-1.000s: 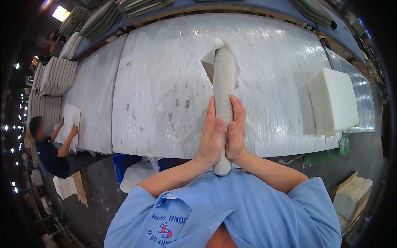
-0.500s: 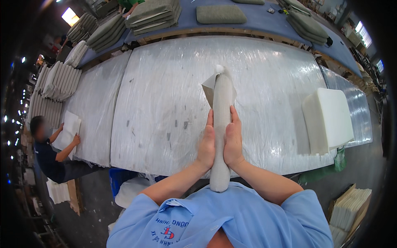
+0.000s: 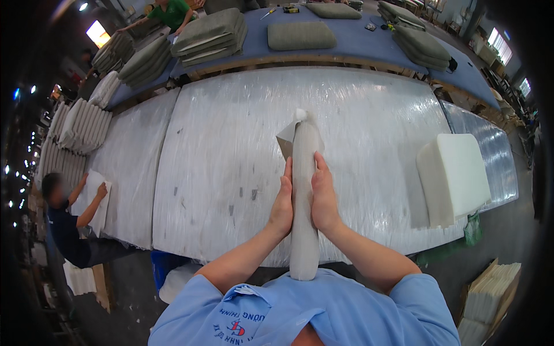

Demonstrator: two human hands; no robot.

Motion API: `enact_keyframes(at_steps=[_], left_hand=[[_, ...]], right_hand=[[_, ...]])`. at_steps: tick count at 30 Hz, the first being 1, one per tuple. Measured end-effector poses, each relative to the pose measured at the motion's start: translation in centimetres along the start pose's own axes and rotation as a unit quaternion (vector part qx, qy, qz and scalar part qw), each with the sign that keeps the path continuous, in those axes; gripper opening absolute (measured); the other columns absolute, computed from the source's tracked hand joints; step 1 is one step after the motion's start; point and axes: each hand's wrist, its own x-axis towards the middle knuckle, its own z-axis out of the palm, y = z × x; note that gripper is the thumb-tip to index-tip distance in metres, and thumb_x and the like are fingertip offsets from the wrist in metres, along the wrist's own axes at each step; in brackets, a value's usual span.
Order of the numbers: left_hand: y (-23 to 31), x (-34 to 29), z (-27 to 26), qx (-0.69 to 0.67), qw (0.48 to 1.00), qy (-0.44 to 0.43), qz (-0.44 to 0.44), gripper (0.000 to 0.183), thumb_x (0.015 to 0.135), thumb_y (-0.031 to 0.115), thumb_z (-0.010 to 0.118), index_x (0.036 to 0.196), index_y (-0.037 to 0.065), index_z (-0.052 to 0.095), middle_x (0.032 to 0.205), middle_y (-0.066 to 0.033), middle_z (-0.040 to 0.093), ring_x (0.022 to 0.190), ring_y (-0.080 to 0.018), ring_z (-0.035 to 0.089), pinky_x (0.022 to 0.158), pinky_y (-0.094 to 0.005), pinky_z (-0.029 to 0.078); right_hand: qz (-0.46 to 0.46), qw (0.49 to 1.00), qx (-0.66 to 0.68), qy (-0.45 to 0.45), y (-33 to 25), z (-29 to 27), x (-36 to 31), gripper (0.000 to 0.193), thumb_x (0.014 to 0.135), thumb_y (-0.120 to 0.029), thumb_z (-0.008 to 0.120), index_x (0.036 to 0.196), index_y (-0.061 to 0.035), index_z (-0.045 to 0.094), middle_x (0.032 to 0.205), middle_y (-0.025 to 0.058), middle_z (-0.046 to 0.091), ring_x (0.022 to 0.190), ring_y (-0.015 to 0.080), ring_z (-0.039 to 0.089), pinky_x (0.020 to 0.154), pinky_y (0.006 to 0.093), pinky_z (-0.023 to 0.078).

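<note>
A grey-beige fabric cushion [image 3: 305, 202] stands on edge in front of my chest, seen along its narrow side. Its near end touches my shirt. At the far end a loose fabric flap [image 3: 286, 142] hangs out to the left, and a bit of white filling [image 3: 300, 115] shows at the tip. My left hand [image 3: 283, 202] lies flat against the cushion's left side, fingers pointing away from me. Against the right side presses my right hand [image 3: 324, 202], palm inward, so the cushion is squeezed between both hands.
Plastic film covers the wide table [image 3: 219, 144]. White foam pads [image 3: 456, 179] stand at its right end. On the left a co-worker [image 3: 69, 213] handles a white sheet [image 3: 95, 199]. Finished-looking grey cushions [image 3: 210, 37] are stacked on the blue table [image 3: 254, 43] beyond, near a person in green [image 3: 170, 14].
My view has tilted up slightly, showing more of the far table and the person in green. Both hands still press the cushion, which looks straighter and smoother along its edge.
</note>
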Motion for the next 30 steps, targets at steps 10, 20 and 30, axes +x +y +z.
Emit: enact_keyframes(at_steps=[10, 20, 30], left_hand=[[0.2, 0.6, 0.8, 0.107, 0.994, 0.022, 0.026, 0.083, 0.111, 0.064, 0.015, 0.170, 0.006, 0.007, 0.177, -0.0131, 0.012, 0.162, -0.0262, 0.012, 0.131, -0.0403, 0.012], [1.1, 3.8, 1.1, 0.071, 0.997, 0.029, 0.004, 0.084, 0.110, 0.067, 0.016, 0.170, 0.008, 0.008, 0.177, -0.0121, 0.010, 0.162, -0.0259, 0.011, 0.131, -0.0402, 0.012], [1.3, 6.4, 0.7, 0.089, 0.996, -0.009, 0.022, 0.087, 0.109, 0.069, 0.015, 0.170, 0.008, 0.010, 0.177, -0.0130, 0.009, 0.163, -0.0265, 0.008, 0.131, -0.0383, 0.009]], right_hand=[[-0.084, 0.995, -0.034, 0.029, 1.2, -0.3, 0.4, 0.063, 0.111, -0.036, 0.034, 0.159, 0.0045, 0.033, 0.160, 0.0247, 0.038, 0.149, 0.0389, 0.036, 0.125, 0.0448, 0.024], [-0.058, 0.996, -0.053, 0.037, 0.9, 0.4, 4.3, 0.067, 0.114, -0.046, 0.030, 0.161, 0.0018, 0.032, 0.163, 0.0222, 0.035, 0.152, 0.0374, 0.030, 0.127, 0.0460, 0.021], [-0.051, 0.997, 0.044, 0.030, 2.6, -1.0, 6.7, 0.065, 0.114, -0.042, 0.032, 0.161, 0.0034, 0.032, 0.165, 0.0220, 0.034, 0.155, 0.0365, 0.027, 0.128, 0.0446, 0.020]])
